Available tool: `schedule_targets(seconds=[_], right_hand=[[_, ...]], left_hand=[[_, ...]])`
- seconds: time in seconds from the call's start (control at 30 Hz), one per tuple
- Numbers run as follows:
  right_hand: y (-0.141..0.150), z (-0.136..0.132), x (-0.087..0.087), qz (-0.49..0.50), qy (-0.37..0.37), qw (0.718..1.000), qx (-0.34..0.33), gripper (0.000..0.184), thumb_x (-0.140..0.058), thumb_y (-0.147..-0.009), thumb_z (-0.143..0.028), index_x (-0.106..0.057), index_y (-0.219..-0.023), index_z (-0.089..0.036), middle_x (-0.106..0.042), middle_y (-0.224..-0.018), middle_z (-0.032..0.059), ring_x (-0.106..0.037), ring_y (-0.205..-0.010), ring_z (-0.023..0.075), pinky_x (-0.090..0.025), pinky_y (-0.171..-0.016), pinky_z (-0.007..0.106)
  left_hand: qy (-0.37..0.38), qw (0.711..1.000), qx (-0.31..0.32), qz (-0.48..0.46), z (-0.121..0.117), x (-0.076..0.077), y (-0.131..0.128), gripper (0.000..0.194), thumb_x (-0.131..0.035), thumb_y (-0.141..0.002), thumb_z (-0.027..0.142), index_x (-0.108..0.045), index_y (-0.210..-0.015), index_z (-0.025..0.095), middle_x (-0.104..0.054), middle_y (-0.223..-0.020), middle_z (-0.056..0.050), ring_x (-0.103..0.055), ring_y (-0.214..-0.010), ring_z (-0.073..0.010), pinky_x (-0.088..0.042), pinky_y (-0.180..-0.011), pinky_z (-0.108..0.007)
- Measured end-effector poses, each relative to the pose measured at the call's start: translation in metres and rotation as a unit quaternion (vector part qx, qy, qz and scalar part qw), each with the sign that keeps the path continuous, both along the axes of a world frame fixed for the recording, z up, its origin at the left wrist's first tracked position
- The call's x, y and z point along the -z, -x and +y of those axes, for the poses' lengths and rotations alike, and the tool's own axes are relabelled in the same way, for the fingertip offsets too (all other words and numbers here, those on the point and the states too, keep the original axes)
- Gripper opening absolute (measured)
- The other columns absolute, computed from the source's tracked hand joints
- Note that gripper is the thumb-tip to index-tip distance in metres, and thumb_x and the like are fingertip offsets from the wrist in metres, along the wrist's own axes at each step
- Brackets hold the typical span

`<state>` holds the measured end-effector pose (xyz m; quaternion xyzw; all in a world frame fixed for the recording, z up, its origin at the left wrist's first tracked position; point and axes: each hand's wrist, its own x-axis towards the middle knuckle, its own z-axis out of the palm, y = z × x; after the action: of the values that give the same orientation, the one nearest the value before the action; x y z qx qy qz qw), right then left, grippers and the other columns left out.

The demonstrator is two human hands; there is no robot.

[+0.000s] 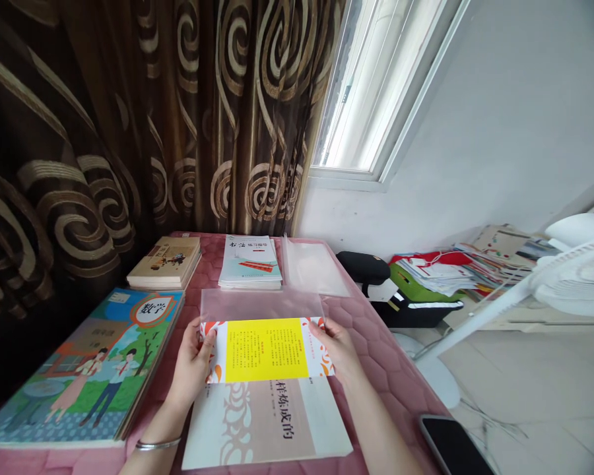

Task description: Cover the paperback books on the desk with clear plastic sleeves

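My left hand [194, 359] pinches the left end of a yellow printed paper strip [264, 349] with orange-patterned white ends. At its right end, my right hand [336, 349] grips it between thumb and fingers. The strip is stretched level over the upper part of a pale book [272, 425] with a grey-pink panel and leafy cutout pattern. Just beyond the strip lies a clear plastic book cover [262, 303]; its near part is hidden, so I cannot tell whether it touches my fingers.
Left stands a stack of textbooks [94, 376], with brown-covered books [165, 260] behind. More books [251, 260] and clear plastic covers [314, 264] lie at the far side of the pink quilted surface [391, 376]. A phone [455, 445] and white fan [569, 270] are right.
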<state>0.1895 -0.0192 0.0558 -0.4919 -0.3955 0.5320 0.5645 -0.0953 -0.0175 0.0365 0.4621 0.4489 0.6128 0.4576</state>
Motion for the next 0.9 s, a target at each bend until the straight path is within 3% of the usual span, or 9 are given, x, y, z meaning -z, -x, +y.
schedule_targets(seconds=[0.37, 0.53, 0.9], right_hand=[[0.001, 0.003, 0.007, -0.039, 0.0, 0.999, 0.031, 0.045, -0.08, -0.06, -0.058, -0.067, -0.079, -0.02, -0.072, -0.069, 0.0035, -0.066, -0.057, 0.0234, -0.051, -0.052, 0.032], [0.0, 0.0, 0.003, -0.044, -0.012, 0.999, 0.013, 0.044, -0.081, -0.058, -0.057, -0.066, -0.078, -0.02, -0.073, -0.071, 0.0048, -0.068, -0.061, 0.0263, -0.053, -0.056, 0.035], [-0.001, 0.004, 0.014, -0.018, 0.002, 1.0, 0.015, 0.044, -0.083, -0.057, -0.055, -0.07, -0.081, -0.02, -0.073, -0.071, 0.0045, -0.067, -0.06, 0.0257, -0.052, -0.056, 0.034]], left_hand=[[0.003, 1.0, -0.01, -0.003, 0.0, 0.002, -0.001, 0.046, -0.067, -0.079, 0.049, -0.05, -0.113, 0.023, -0.067, -0.096, -0.002, -0.067, -0.083, -0.0168, -0.054, -0.073, -0.028], [0.007, 1.0, -0.027, -0.002, 0.0, 0.001, -0.002, 0.044, -0.069, -0.077, 0.05, -0.052, -0.108, 0.023, -0.067, -0.092, -0.001, -0.066, -0.076, -0.0152, -0.053, -0.066, -0.025], [0.033, 0.998, 0.005, -0.045, -0.004, -0.007, -0.002, 0.035, -0.069, -0.076, 0.049, -0.054, -0.089, 0.021, -0.068, -0.084, 0.0, -0.064, -0.072, -0.0158, -0.05, -0.064, -0.025]])
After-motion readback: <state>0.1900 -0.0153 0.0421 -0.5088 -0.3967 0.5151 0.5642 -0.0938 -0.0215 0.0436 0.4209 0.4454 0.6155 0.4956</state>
